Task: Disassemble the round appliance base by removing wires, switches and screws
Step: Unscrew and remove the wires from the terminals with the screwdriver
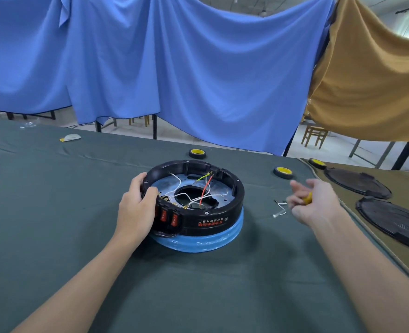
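The round appliance base point(219, 212), a black ring on a blue body, lies open-side up in the middle of the table. White, red and yellow-green wires point(199, 192) cross its metal inner plate. Two red rocker switches point(169, 217) sit in its front left wall. My left hand point(138, 204) grips the ring's left rim, thumb inside. To the right of the base, my right hand point(312, 200) is blurred and holds a yellow-handled tool point(308, 197) above the cloth. A removed white wire piece point(280, 210) lies just left of that hand.
Three yellow-cored tape rolls point(197, 153) point(283, 172) point(317, 163) sit behind and to the right of the base. Two black round covers point(357, 182) point(394, 223) lie on the brown cloth at the right. A white scrap point(71, 137) lies far left.
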The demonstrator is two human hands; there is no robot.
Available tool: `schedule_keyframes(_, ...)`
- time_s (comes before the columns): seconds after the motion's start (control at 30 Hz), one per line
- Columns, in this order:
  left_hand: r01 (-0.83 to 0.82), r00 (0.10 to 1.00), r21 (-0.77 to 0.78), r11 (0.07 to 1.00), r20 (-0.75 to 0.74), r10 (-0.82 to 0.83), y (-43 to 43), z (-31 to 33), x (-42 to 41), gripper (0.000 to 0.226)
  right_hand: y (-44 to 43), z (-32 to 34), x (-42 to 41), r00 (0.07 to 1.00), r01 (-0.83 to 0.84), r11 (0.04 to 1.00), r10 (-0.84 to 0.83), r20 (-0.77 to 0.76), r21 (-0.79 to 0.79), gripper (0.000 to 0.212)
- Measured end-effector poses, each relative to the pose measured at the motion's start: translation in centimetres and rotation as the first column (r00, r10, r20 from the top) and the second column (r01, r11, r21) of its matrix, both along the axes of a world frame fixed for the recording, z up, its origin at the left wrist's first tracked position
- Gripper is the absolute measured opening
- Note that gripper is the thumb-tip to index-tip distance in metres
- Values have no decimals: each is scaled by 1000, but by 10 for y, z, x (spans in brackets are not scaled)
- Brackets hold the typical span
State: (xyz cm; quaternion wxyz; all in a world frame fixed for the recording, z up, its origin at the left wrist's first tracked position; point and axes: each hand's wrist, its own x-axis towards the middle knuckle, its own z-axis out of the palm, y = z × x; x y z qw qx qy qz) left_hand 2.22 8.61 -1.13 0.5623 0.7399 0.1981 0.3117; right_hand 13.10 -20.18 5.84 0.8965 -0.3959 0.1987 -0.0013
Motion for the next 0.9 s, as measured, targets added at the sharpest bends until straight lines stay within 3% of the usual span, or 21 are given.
schedule_keyframes(0.1,4,1000,13,1000,-3,-4,0,1,-2,40,27,25,-31,968,-157,988,151,202,12,45)
schedule_keyframes(0.23,3,1000,46,999,-18,-2,0,4,-4,46,65,32,-61,911,-179,894,308,274,-410,63)
schedule_keyframes(0.3,-2,1000,58,998,-21,4,-1,5,-5,47,84,31,-71,884,-167,874,338,324,-457,65)
schedule_keyframes(0.47,6,999,58,998,-49,-3,-2,7,-4,70,110,16,-81,804,-206,834,442,397,-511,44)
schedule_keyframes(0.6,-37,996,124,992,-74,47,-1,6,-3,54,115,3,-77,735,-224,772,535,417,-595,21)
schedule_keyframes(0.77,-158,983,298,941,-44,179,-7,10,-6,47,115,-5,-69,662,-182,707,602,447,-684,15)
schedule_keyframes(0.9,-233,969,362,903,11,245,-13,11,-9,44,112,-5,-65,644,-148,672,622,446,-725,24)
